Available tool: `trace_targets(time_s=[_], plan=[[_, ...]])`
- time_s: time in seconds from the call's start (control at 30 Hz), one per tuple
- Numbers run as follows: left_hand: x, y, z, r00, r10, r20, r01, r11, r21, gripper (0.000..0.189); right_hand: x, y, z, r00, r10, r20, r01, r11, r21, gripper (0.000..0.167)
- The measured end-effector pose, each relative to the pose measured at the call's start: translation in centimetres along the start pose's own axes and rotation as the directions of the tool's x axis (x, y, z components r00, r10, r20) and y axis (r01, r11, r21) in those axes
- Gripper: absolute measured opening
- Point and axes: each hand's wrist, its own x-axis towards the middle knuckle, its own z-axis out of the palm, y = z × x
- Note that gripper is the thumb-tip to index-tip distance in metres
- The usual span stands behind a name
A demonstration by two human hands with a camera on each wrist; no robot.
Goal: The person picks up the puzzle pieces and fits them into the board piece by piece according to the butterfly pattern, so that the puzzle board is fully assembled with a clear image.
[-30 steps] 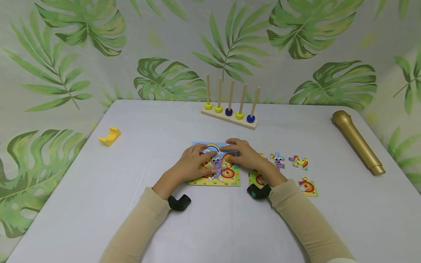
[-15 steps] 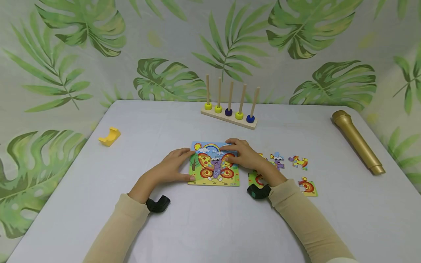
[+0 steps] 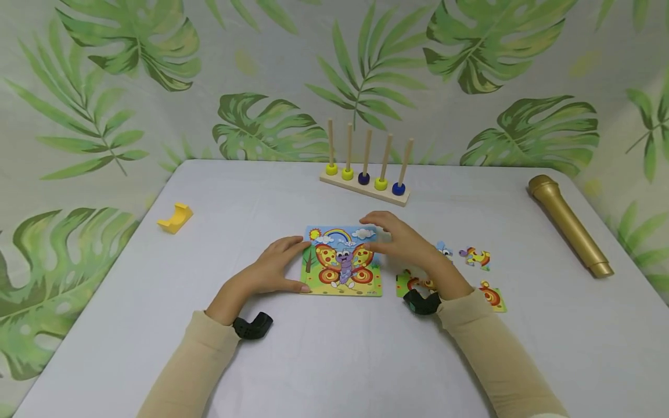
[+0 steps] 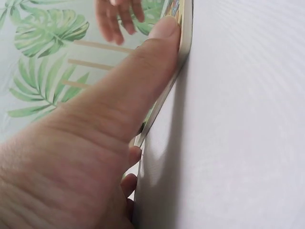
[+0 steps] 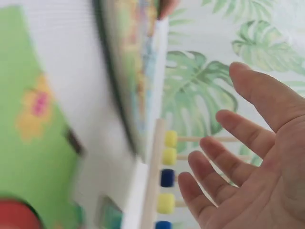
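Note:
A butterfly jigsaw puzzle [image 3: 345,278] lies on the table in the head view, its picture filled in. My left hand [image 3: 269,268] rests at its left side, fingers along the edge. In the left wrist view the thumb [image 4: 138,71] lies on the rim of the puzzle board [image 4: 187,38]. My right hand [image 3: 405,241] hovers over the puzzle's upper right side, fingers spread, holding nothing. The right wrist view shows that hand [image 5: 252,157] apart from the blurred board [image 5: 126,57]. Loose puzzle pieces [image 3: 477,258] lie to the right, partly hidden by the right forearm.
Behind the puzzle stands a wooden peg stand [image 3: 360,188] with yellow and blue beads. A gold microphone [image 3: 569,226] lies at the right. At the far left is a yellow curved block [image 3: 176,219]. A leaf-patterned cloth [image 3: 272,125] hangs behind the table.
My left hand has drawn back from over the puzzle's picture to its left edge. My right hand has lifted off the picture and shifted slightly right.

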Motion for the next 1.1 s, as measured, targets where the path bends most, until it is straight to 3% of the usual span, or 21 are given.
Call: trace_targets(time_s=[0.17,0.43,0.67,0.93,1.1], plan=[[0.0,-0.1,0.0,1.0,0.004,-0.003,-0.004,1.0,0.005,0.098,-1.8,-0.6,-2.2,0.993,-0.064,-0.1,0.062,0.998,-0.023,0.054],[0.0,-0.2,0.2,1.0,0.009,-0.007,-0.009,1.0,0.017,0.097,-4.9,1.0,-4.1,0.979,-0.053,-0.198,0.043,0.998,-0.056,0.06],[0.1,-0.2,0.2,1.0,0.003,-0.005,-0.003,1.0,0.017,0.097,-6.4,3.7,-3.9,0.99,0.03,-0.138,-0.036,0.999,-0.038,0.066],[0.1,-0.2,0.2,1.0,-0.006,-0.002,0.006,1.0,0.015,0.098,-6.7,5.9,-3.3,0.993,0.11,-0.046,-0.112,0.992,-0.054,0.071],[0.1,-0.2,0.3,1.0,-0.008,-0.004,0.008,1.0,0.018,0.098,-6.6,6.8,-3.0,0.996,0.086,-0.031,-0.089,0.99,-0.11,0.064]])
